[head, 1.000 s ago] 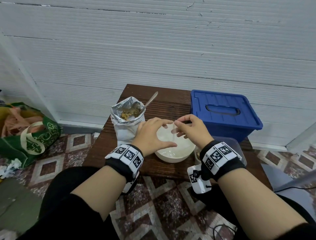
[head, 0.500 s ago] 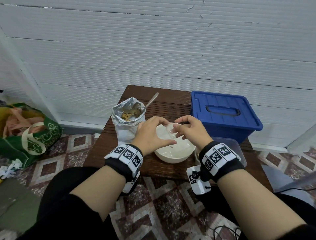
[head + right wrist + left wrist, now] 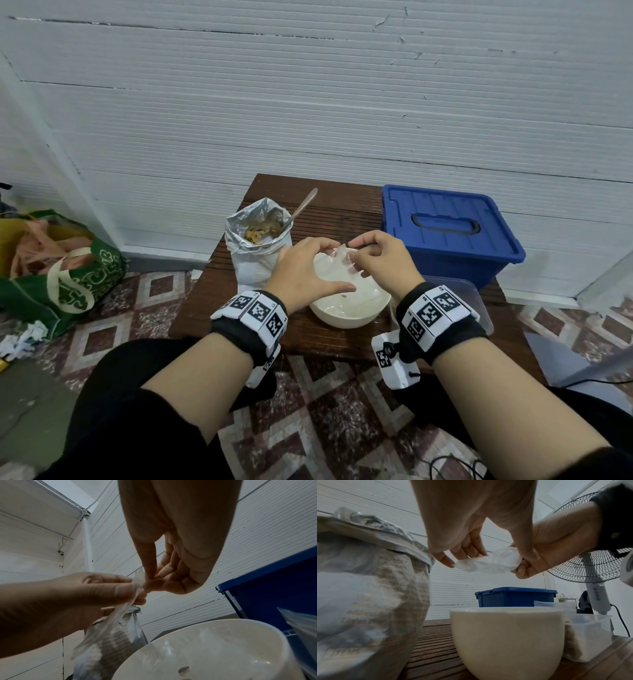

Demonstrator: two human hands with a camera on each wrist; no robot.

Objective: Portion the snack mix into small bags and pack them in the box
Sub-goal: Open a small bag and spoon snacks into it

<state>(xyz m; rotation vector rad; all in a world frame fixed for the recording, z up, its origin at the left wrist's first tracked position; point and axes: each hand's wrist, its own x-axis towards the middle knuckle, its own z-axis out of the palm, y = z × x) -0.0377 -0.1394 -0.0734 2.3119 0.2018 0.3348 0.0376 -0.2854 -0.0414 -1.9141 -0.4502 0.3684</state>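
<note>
A small clear plastic bag (image 3: 337,262) hangs above a cream bowl (image 3: 349,313) on the dark wooden table (image 3: 239,308). My left hand (image 3: 308,270) and my right hand (image 3: 380,260) both pinch the bag's top edge. In the left wrist view the bag (image 3: 489,562) is crumpled between the two hands. In the right wrist view the bag (image 3: 120,616) hangs as a thin strip over the bowl (image 3: 214,649). A foil snack bag (image 3: 257,246) stands open at the left, with a metal spoon (image 3: 301,207) in it. The blue box (image 3: 445,233), lid on, is at the right.
A clear plastic tub (image 3: 459,298) sits beside the bowl under my right wrist. A green shopping bag (image 3: 65,274) lies on the tiled floor at left. A standing fan (image 3: 594,563) is off to the right. A white panelled wall backs the table.
Both hands have risen slightly above the bowl and come closer together, lifting the clear bag's top edge between the fingertips.
</note>
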